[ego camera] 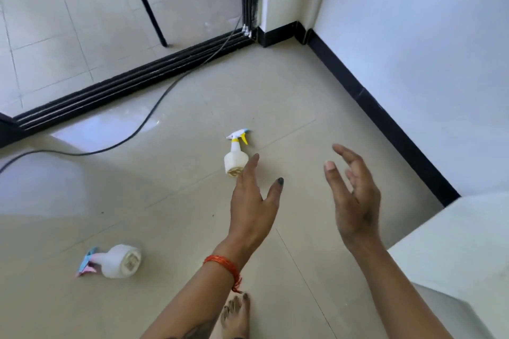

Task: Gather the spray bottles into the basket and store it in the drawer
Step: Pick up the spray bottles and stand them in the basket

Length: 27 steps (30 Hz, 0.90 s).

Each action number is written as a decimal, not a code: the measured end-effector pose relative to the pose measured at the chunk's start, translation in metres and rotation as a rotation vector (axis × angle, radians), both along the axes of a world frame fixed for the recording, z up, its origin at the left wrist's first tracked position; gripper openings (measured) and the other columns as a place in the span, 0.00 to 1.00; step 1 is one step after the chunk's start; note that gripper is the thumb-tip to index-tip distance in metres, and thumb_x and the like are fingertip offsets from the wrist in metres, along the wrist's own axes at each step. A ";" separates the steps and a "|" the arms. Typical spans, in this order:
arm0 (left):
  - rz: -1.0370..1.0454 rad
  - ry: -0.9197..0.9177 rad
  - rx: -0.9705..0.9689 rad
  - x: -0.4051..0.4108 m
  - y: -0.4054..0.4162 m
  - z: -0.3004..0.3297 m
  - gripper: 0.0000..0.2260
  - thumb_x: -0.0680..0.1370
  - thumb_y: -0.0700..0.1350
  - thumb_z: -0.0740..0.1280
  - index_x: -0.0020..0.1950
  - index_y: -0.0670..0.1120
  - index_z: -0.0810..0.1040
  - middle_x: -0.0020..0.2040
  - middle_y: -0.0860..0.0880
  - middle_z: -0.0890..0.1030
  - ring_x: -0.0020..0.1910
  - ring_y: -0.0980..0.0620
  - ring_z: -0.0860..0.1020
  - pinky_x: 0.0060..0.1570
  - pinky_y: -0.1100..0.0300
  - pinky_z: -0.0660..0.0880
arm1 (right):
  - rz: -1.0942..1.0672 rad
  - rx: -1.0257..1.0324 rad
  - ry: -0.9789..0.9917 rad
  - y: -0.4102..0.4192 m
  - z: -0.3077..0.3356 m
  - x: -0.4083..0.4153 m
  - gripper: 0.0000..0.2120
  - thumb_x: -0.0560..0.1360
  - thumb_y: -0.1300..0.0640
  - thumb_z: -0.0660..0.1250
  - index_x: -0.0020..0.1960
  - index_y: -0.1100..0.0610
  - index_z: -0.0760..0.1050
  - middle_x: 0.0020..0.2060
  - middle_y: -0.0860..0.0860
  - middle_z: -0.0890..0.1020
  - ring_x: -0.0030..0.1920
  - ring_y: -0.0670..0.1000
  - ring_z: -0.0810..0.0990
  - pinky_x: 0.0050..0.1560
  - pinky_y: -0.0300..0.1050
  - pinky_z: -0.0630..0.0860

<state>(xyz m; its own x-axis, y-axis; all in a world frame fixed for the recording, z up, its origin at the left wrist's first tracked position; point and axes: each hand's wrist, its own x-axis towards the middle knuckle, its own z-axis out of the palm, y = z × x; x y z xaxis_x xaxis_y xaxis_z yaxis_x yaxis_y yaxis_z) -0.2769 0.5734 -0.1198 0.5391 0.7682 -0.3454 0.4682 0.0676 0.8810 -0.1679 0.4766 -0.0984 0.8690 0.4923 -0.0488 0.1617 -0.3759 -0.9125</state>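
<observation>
1. The left hand point(252, 201) is an open, empty grip: fingers straight, thumb spread, held above the floor with an orange thread band point(224, 267) round its wrist.
2. The right hand point(354, 195) is open too, palm turned inward, fingers loosely curled, holding nothing.
3. Just beyond the left fingertips, a white plastic spray bottle with a yellow and blue trigger head point(236, 155) lies on its side on the beige tiled floor point(179, 201), base toward the hands; the index finger overlaps its base in this view, and whether they touch cannot be told.
4. Well to the left, a second white plastic spray bottle with a pink and blue trigger head point(115, 261) also lies on its side.
5. A bare foot point(235, 316) shows at the bottom edge.
6. A black cable point(154, 110) runs across the floor toward a black sliding-door track point(132, 82); a black skirting board point(385, 118) lines the white wall on the right.
</observation>
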 end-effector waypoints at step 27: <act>0.347 0.260 -0.644 0.052 0.182 -0.343 0.25 0.77 0.55 0.58 0.74 0.56 0.56 0.72 0.48 0.67 0.66 0.43 0.71 0.57 0.46 0.71 | 0.328 -0.506 0.622 0.233 -0.388 0.024 0.34 0.70 0.40 0.66 0.72 0.39 0.54 0.70 0.51 0.65 0.62 0.53 0.71 0.57 0.45 0.69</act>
<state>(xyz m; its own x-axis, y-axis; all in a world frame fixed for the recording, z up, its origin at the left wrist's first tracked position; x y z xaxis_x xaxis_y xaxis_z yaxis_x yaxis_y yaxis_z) -0.2249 0.7553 -0.4625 0.1448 0.4826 -0.8638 0.5132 0.7098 0.4825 -0.1434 0.7095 -0.4865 0.4294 0.5045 -0.7491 -0.1396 -0.7824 -0.6069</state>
